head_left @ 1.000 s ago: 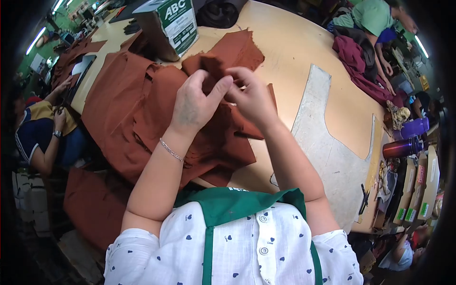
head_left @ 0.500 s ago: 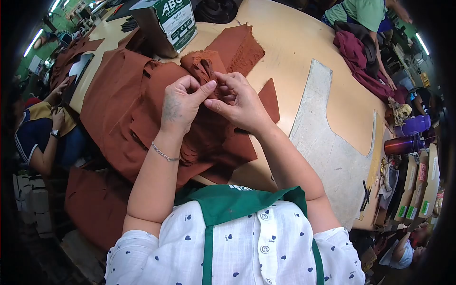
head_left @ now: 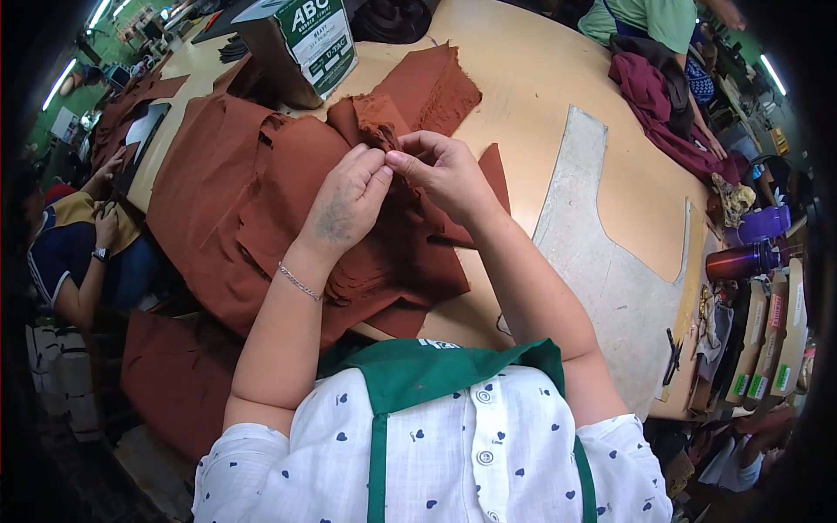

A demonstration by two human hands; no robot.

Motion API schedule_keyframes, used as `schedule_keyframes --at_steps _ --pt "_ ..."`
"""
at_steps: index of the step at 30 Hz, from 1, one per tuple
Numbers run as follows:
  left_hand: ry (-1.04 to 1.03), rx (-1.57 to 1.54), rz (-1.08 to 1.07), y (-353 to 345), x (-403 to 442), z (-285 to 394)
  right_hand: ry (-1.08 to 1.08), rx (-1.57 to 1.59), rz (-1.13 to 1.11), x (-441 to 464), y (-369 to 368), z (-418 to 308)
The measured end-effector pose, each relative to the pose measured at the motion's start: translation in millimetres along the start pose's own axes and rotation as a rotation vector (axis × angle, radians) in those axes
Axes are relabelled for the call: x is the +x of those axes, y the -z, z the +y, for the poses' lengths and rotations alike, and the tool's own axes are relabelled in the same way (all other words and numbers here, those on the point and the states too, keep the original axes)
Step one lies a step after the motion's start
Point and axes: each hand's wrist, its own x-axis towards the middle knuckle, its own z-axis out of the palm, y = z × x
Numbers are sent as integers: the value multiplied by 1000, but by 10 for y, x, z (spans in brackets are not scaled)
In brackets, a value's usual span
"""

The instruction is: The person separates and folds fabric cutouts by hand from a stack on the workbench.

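A heap of rust-brown fabric (head_left: 209, 174) spreads over the left half of the table and hangs off its near edge. At the heap's upper right, my left hand (head_left: 353, 192) is closed, thumb against curled fingers, on the gathered edges of the cloth. Close beside it, my right hand (head_left: 440, 170) pinches the same bunched layers between thumb and fingertips. The two hands nearly touch at the pinch, and the exact layer held there is hidden. Frayed cut pieces of the same cloth (head_left: 432, 87) lie just beyond my fingers.
A tall metal can with a green and white label (head_left: 318, 44) stands behind the cloth. A large grey curved pattern piece (head_left: 602, 253) lies at right, small scissors (head_left: 671, 357) near its edge. Bottles (head_left: 741, 260) stand far right. Other people work at left (head_left: 83, 235) and upper right (head_left: 649, 26).
My left hand has turned and its fingers have closed toward the right hand. The right hand has shifted slightly, and the bunched cloth edge between them has folded down.
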Motion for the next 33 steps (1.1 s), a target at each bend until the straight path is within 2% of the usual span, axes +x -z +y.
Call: schedule_keyframes --at_steps 1,4,7,10,12,16,17,18,19,21,22,25,26,27,28,30,31,32,33 --pt "33 -20 -15 4 -7 9 -14 31 -12 14 8 4" --pt "3 -87 0 -1 -19 13 146 -322 65 55 8 94" --pt "-43 -75 2 27 -19 -10 585 -784 202 65 -22 159" --pt "-79 -384 11 142 -87 70 503 -1047 410 364 340 432" --pt "144 -753 168 274 -216 131 356 -1052 493 477 653 564" --pt "196 -1057 552 712 -612 -13 128 -754 517 471 800 593" --pt "293 -1244 645 838 -698 9 66 -660 513 474 816 610" --pt "327 -1178 583 933 -799 -13 6 -564 508 473 829 628" --pt "358 -1108 522 1052 -889 -50 -15 -339 457 468 835 635" --pt "794 -194 91 1404 -1177 -493 -47 107 344 457 827 608" --pt "955 277 -126 1451 -1215 -560 -44 160 282 424 794 517" --pt "441 863 -10 1188 -1206 -421 -26 249 122 327 608 231" --pt "255 811 173 1016 -950 -70 -14 245 105 296 504 174" --pt "220 670 340 842 -719 218 0 239 89 261 401 125" --pt "104 529 407 715 -591 338 11 88 116 231 306 79" --pt "-371 364 316 509 -325 449 76 -47 123 169 141 48" --pt "-383 229 235 390 -216 513 85 -125 128 143 78 22" --pt "-256 173 217 264 -140 510 102 -109 125 131 33 36" --pt "-44 58 254 134 -49 453 118 -92 124 123 -1 77"
